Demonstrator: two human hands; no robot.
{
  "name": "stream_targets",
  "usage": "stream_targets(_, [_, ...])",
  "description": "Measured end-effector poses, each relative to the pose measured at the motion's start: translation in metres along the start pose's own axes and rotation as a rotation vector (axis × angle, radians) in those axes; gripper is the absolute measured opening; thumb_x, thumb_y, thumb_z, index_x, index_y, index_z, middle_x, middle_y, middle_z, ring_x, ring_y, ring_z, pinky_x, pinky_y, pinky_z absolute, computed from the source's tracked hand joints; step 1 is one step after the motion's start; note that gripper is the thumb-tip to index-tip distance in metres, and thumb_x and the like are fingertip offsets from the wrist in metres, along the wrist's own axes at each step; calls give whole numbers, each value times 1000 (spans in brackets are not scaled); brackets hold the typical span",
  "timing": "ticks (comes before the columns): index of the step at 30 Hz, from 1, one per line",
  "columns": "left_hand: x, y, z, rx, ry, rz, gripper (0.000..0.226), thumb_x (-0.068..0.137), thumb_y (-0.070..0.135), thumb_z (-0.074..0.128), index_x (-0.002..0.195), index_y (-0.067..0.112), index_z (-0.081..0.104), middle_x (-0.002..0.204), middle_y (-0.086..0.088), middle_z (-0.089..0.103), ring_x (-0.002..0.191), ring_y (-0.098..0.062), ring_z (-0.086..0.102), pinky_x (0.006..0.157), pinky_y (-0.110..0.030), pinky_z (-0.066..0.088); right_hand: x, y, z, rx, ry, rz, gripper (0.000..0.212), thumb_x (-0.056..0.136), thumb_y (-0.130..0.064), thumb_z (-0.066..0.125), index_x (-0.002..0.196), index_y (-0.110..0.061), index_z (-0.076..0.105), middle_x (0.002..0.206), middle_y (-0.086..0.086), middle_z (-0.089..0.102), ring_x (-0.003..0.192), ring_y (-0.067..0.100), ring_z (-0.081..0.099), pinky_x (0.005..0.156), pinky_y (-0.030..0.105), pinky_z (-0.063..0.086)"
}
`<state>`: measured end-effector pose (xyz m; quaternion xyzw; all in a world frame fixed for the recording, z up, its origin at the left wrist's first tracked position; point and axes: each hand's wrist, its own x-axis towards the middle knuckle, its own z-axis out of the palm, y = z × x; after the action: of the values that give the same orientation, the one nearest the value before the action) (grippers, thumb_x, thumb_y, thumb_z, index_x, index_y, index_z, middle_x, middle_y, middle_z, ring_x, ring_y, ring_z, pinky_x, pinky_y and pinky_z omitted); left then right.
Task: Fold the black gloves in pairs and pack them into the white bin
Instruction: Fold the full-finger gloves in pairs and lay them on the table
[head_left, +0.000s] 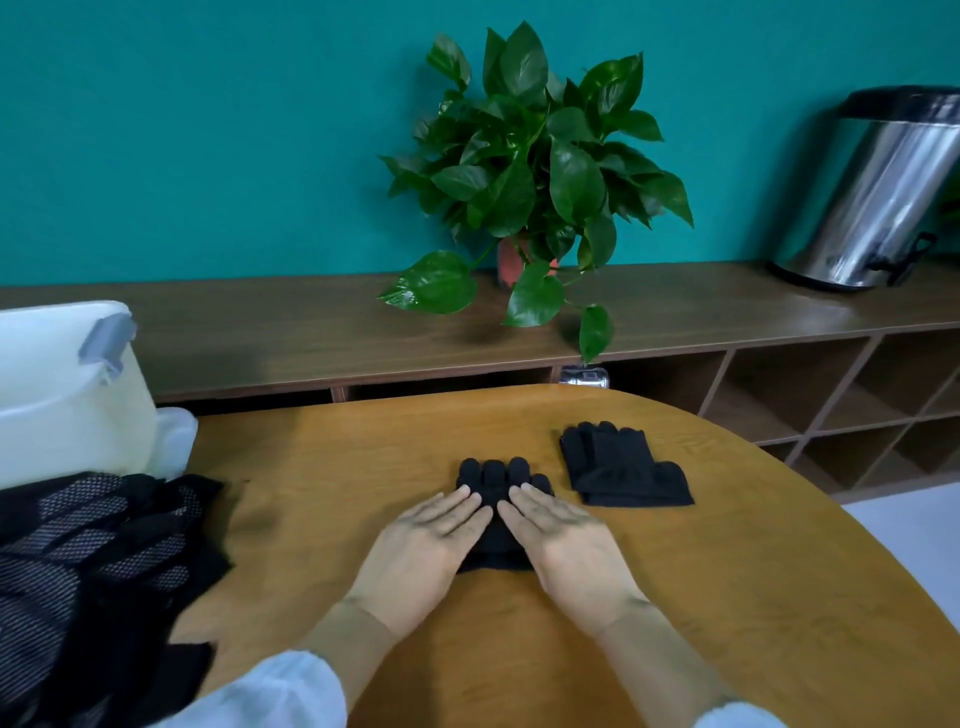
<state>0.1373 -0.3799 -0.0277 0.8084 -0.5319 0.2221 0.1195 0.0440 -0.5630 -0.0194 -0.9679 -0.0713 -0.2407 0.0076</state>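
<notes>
A black glove pair (501, 480) lies flat in the middle of the wooden table (727, 597), fingers pointing away from me. My left hand (431, 540) and my right hand (561, 540) press on it side by side with straight fingers, covering its palm and cuff. A second black glove pair (623, 465) lies flat just to the right, untouched. A heap of loose black gloves with white dots (88, 571) covers the table's left edge. The white bin (57, 395) stands at the far left behind that heap.
A low wooden shelf (311, 327) runs behind the table against a teal wall. On it stand a potted plant (530, 171) and, at the right end, a steel urn (883, 192). Open cubbies (831, 395) sit below it at the right.
</notes>
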Motion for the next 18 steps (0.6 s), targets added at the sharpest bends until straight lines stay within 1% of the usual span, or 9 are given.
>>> stream_targets(4, [-3,3,-6,-1,-21,39,42,81,14,70,123,16,68,125,-4,67,121,-15,59,101,-32,43,-4,-3,-10,0,-36,-6,55,58,-6,85,111,-14,74,114,5,72,109,16,67,88,28,54])
stream_targets(6, [-9,7,-14,-8,-52,31,40,91,29,54,128,18,64,132,-2,62,128,-13,53,106,-34,40,-8,-11,-19,-27,-34,1,44,74,-15,62,117,-13,71,121,6,69,116,16,62,95,29,51])
stream_targets(8, [-14,11,-23,-23,-90,7,48,92,39,40,130,19,63,137,1,57,131,-10,50,110,-34,39,-15,-23,-28,-39,-48,55,54,77,-24,41,121,-11,68,126,7,65,121,16,59,102,32,47])
stream_targets(10, [-19,15,-27,-39,-83,8,50,95,43,35,128,20,64,136,3,58,129,-8,51,112,-31,36,-24,-35,-27,-53,-17,49,47,78,-20,50,119,-11,70,124,5,67,118,14,62,104,33,42])
stream_targets(12, [-22,19,-26,-36,-85,14,47,98,38,32,122,21,68,129,3,64,123,-7,56,110,-28,37,-30,-42,-20,-33,-23,26,45,67,-14,77,112,-13,74,116,4,71,110,13,66,101,31,44])
stream_targets(13, [-22,19,-23,-28,-63,24,40,96,31,39,119,21,70,125,3,66,120,-7,59,108,-27,39,-31,-42,-16,-17,-39,40,53,57,-13,87,109,-14,75,112,4,72,106,12,68,99,31,48])
stream_targets(15, [-16,17,-15,-10,-13,31,31,83,14,68,113,20,74,119,2,70,114,-9,63,100,-33,45,-26,-38,-13,-18,-34,90,61,45,-10,92,103,-14,77,107,3,74,101,11,69,94,31,53])
stream_targets(16, [-11,16,-12,-10,-15,10,41,72,9,82,111,19,75,117,1,71,112,-10,64,97,-33,49,-22,-34,-13,-20,-26,103,61,42,-9,93,101,-14,78,105,2,74,100,11,70,94,32,53])
stream_targets(18, [-1,12,-5,-3,-37,-31,57,54,6,93,108,16,76,112,-1,72,108,-11,66,92,-32,52,-12,-24,-11,-12,-10,130,64,39,-5,92,100,-15,78,104,1,75,100,10,70,94,33,52])
